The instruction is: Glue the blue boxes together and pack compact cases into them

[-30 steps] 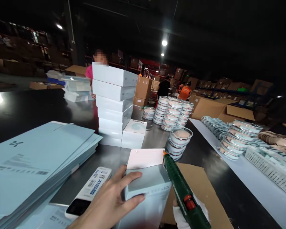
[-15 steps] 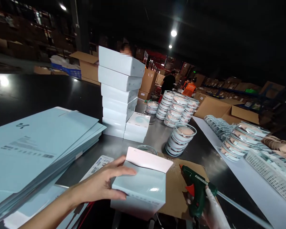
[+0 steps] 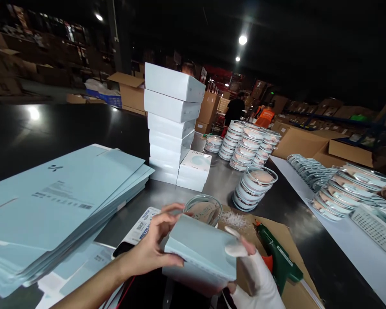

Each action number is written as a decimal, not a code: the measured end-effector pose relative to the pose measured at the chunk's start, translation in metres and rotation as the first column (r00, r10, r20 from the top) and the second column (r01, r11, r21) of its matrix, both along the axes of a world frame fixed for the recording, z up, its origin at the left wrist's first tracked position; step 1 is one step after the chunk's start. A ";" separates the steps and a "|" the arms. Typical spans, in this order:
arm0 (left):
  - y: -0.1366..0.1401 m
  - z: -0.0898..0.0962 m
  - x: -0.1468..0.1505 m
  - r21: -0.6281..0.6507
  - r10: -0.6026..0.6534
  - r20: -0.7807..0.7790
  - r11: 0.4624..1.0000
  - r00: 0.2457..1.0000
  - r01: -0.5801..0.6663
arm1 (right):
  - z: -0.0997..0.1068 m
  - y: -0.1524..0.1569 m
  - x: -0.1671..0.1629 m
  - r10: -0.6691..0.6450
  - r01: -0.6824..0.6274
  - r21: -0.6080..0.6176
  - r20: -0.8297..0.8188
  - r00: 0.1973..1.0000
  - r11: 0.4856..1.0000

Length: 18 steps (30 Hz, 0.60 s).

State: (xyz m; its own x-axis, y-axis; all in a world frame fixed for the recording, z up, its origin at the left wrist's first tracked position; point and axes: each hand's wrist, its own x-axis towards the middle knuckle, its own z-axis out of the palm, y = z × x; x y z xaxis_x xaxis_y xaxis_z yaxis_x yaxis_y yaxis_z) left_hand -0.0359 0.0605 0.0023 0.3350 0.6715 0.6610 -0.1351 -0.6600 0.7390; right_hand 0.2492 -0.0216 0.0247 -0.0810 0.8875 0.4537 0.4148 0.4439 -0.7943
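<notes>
Between both hands is a light-blue box [image 3: 201, 246], tilted, its top panel folded down. My left hand [image 3: 161, 240] grips its left end, thumb on the near side and fingers over the back. My right hand [image 3: 252, 270], in a white glove with some bare fingertips, is closed around the right end. A green glue gun [image 3: 278, 257] with an orange trigger lies on the cardboard sheet [image 3: 297, 244] just right of that hand. Behind the box sits a round clear container [image 3: 203, 205] with a printed card in it.
Flat light-blue box blanks [image 3: 67, 189] are piled at left. White boxes [image 3: 172, 124] form a tall stack ahead. Round clear containers [image 3: 254, 189] stand in stacks at right, near a white basket [image 3: 376, 231]. People [image 3: 264, 116] are in the background.
My right hand has let go of the glue gun, which now rests on the cardboard, and has taken the box's right end. The raised flap has been folded down.
</notes>
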 end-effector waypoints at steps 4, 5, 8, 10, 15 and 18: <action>-0.002 0.017 -0.005 0.034 -0.061 -0.263 0.997 0.963 0.072 | 0.015 0.007 -0.001 0.213 -0.249 0.133 0.234 0.949 0.959; -0.003 0.024 -0.006 0.037 -0.069 -0.318 0.996 0.945 0.085 | 0.020 0.010 -0.003 0.250 -0.294 0.159 0.250 0.936 0.942; -0.004 0.037 -0.008 0.059 -0.080 -0.357 0.992 0.931 0.108 | 0.025 0.014 -0.007 0.271 -0.326 0.190 0.265 0.925 0.926; -0.003 0.040 -0.009 0.007 -0.111 -0.311 0.993 0.944 0.119 | 0.020 0.014 -0.006 0.244 -0.294 0.156 0.279 0.929 0.943; 0.005 0.034 -0.006 -0.310 0.085 0.007 0.948 0.996 -0.079 | -0.012 0.023 -0.001 -0.005 0.034 0.126 -0.221 0.975 0.991; 0.007 0.028 0.008 -0.417 0.227 0.067 0.891 0.972 -0.179 | -0.027 0.033 -0.009 -0.031 0.048 0.056 -0.279 0.960 0.997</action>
State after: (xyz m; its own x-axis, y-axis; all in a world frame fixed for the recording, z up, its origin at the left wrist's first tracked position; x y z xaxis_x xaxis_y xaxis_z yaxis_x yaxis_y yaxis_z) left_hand -0.0276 0.0676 0.0302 0.1034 0.9342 0.3415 -0.1272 -0.3281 0.9360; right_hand 0.2406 0.0113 -0.0026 0.0907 0.8569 0.5075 0.1996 0.4836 -0.8522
